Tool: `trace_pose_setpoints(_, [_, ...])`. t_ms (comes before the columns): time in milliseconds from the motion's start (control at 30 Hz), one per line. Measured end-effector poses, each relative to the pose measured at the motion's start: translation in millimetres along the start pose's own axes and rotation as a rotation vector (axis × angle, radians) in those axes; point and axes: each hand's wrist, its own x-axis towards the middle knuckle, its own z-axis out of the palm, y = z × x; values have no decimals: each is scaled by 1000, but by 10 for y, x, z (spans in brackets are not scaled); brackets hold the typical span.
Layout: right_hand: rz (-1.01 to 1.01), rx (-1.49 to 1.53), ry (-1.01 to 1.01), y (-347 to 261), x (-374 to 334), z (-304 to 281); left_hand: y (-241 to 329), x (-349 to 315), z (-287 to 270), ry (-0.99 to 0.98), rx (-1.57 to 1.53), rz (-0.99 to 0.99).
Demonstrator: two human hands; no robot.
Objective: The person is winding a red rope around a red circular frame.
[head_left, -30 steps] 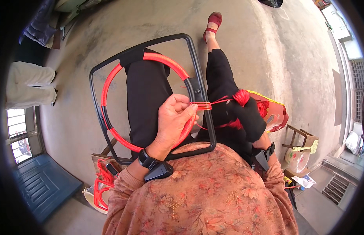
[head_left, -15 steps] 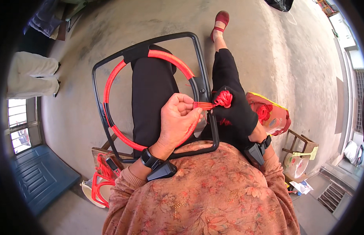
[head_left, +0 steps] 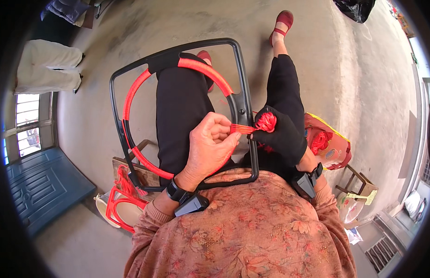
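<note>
A black square frame (head_left: 246,99) with a round inner ring rests across my lap. Red cord is wound tightly along stretches of the ring (head_left: 205,73), with black stretches between. My bare left hand (head_left: 208,141) is inside the ring near its right side, thumb and fingers pinching several taut red strands (head_left: 243,129). These strands cross the frame's right bar to a looped bundle of red cord (head_left: 267,122). In a black glove, my right hand (head_left: 286,139) is closed around the bundle's lower part, just right of the bar; its fingertips are partly hidden.
To my right stands a red bag (head_left: 336,147) with more red cord, beside a small wooden stool (head_left: 361,185). At my left are red cord and a red-rimmed frame (head_left: 114,217) by a wooden seat, and a blue panel (head_left: 50,185). Another person's pale trousers (head_left: 53,65) show far left.
The surroundings have shifted in view, and my left shoe now shows beyond the frame. Both hands keep their hold on the red cord; the right one sits slightly farther right.
</note>
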Motion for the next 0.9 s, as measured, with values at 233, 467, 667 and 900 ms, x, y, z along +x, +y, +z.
trace_pose_setpoints(233, [74,44,-65,-56,98,-3,-53,11,-18,54,-23,18])
trace_pose_setpoints(467, [56,112,-74,56,169,40,-46,61,-85,14,22,32])
trace_pose_setpoints(667, [68,112,-80,19,191,71,-121,103,-165,-32,87,88])
trace_pose_setpoints(900, [41,48,-27,-18,173,114,-86,56,-151,24,-98,22])
